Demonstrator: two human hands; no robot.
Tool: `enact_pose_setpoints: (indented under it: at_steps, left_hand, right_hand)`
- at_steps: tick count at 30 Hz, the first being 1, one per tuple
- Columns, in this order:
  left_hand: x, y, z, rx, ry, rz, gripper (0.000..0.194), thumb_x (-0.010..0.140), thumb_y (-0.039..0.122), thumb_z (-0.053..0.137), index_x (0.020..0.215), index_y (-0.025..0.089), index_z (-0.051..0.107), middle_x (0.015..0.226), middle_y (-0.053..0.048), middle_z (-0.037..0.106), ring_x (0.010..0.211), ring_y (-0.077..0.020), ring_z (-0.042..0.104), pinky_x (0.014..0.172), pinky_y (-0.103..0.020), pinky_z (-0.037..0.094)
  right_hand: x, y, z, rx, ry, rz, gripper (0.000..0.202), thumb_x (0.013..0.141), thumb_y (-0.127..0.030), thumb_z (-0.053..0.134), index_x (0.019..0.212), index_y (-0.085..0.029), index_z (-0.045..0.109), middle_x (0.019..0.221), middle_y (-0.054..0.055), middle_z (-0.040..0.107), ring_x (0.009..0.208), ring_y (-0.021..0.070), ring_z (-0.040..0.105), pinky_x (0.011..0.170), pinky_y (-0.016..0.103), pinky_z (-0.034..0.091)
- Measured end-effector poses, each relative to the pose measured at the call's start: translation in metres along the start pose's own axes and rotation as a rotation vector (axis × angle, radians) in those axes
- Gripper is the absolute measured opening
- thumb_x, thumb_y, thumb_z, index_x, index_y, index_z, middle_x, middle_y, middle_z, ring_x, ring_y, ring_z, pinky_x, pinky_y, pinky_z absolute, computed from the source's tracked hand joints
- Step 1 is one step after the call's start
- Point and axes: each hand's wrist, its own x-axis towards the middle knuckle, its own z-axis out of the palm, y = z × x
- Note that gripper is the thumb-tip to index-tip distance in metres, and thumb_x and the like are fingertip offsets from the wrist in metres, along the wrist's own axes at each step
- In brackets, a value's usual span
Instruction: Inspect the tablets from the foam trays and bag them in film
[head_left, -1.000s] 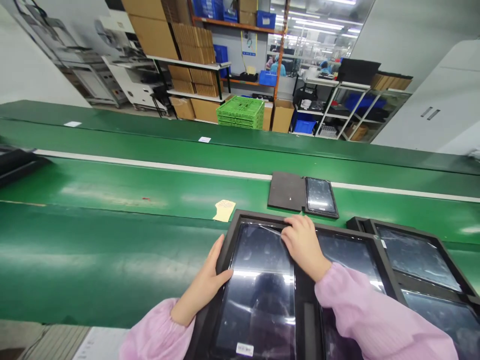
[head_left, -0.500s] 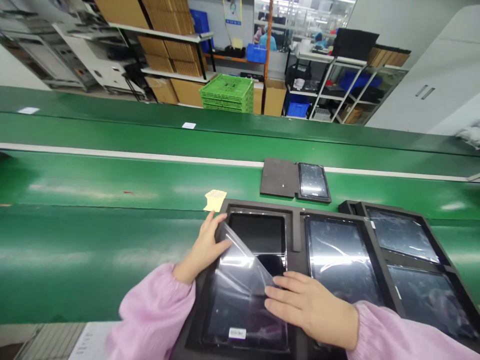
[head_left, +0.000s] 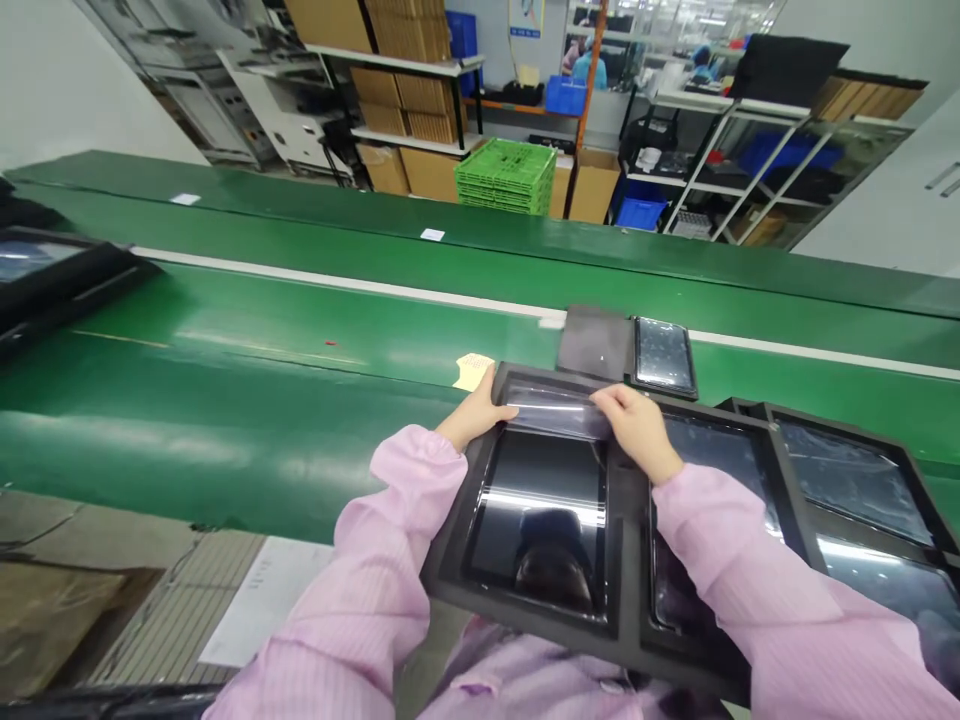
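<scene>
A tablet-like panel (head_left: 540, 520) with a dark glossy screen lies in the left compartment of a black foam tray (head_left: 630, 560). Clear film (head_left: 559, 412) spans its far end. My left hand (head_left: 480, 410) pinches the film's left side at the tray's far left corner. The film's right side is between the fingertips of my right hand (head_left: 634, 428), over the divider. Beside this compartment, a second panel (head_left: 712, 450) sits partly under my right forearm.
More trayed panels (head_left: 855, 475) lie at the right. A small panel (head_left: 664, 353) and a grey foam piece (head_left: 595, 342) rest beyond the tray, near a yellow note (head_left: 474, 371). Black trays (head_left: 67, 275) stand far left on the green belt (head_left: 262, 310). Green crates (head_left: 506, 175) are behind.
My right hand has moved from the panel's middle to its far end, with the film. The screen's near part is now uncovered. The view has shifted left, bringing the far-left trays into sight.
</scene>
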Motion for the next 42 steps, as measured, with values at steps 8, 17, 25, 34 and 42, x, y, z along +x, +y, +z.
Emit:
enact_pose_setpoints:
  at_steps: [8,17,25,34,42]
  left_hand:
    - [-0.001,0.005,0.002,0.031,-0.015,0.111,0.082,0.067,0.027,0.064,0.138,0.015,0.026,0.135,-0.011,0.045,0.118,-0.0238,0.048,0.104,-0.034,0.032]
    - [-0.013,0.016,0.016,0.593,0.214,0.355,0.069,0.078,0.035,0.05,0.138,0.007,0.028,0.143,-0.024,0.027,0.133,-0.0371,0.022,0.105,-0.053,0.021]
    - [-0.112,0.082,0.127,0.859,-0.552,0.865,0.028,0.079,0.025,0.051,0.106,0.027,0.059,0.132,-0.005,0.049,0.132,-0.027,0.028,0.107,-0.056,0.019]
    - [-0.143,0.086,0.179,1.032,-0.632,1.18,0.018,0.084,0.035,0.051,0.079,0.019,0.058,0.092,-0.005,0.06,0.109,-0.0243,0.047,0.109,-0.055,0.005]
    - [-0.1,0.073,0.13,0.709,0.1,0.56,0.019,0.079,0.029,0.045,0.065,0.022,0.054,0.071,-0.003,0.063,0.071,-0.0207,0.056,0.072,-0.036,0.047]
  right_hand:
    - [-0.081,-0.042,-0.019,0.125,-0.51,-0.168,0.025,0.078,-0.038,0.062,0.094,-0.019,0.067,0.095,0.007,0.069,0.1,0.0244,0.06,0.1,0.045,0.035]
    - [-0.105,0.013,-0.111,-0.319,-0.05,0.089,0.011,0.081,-0.018,0.058,0.083,-0.022,0.069,0.1,0.003,0.066,0.1,0.0176,0.058,0.094,0.031,0.042]
    - [-0.077,0.136,-0.145,-0.42,0.183,0.317,0.012,0.079,-0.015,0.055,0.088,-0.016,0.063,0.121,0.015,0.051,0.121,0.0278,0.04,0.101,0.046,0.031]
    - [-0.087,0.145,-0.138,-0.073,0.239,0.271,0.015,0.081,-0.021,0.049,0.09,-0.017,0.06,0.125,0.014,0.046,0.122,0.0246,0.04,0.101,0.043,0.032]
    - [-0.107,0.15,-0.167,0.337,0.388,0.337,0.033,0.08,-0.034,0.049,0.107,-0.016,0.05,0.108,0.011,0.057,0.094,0.0188,0.057,0.078,0.033,0.048]
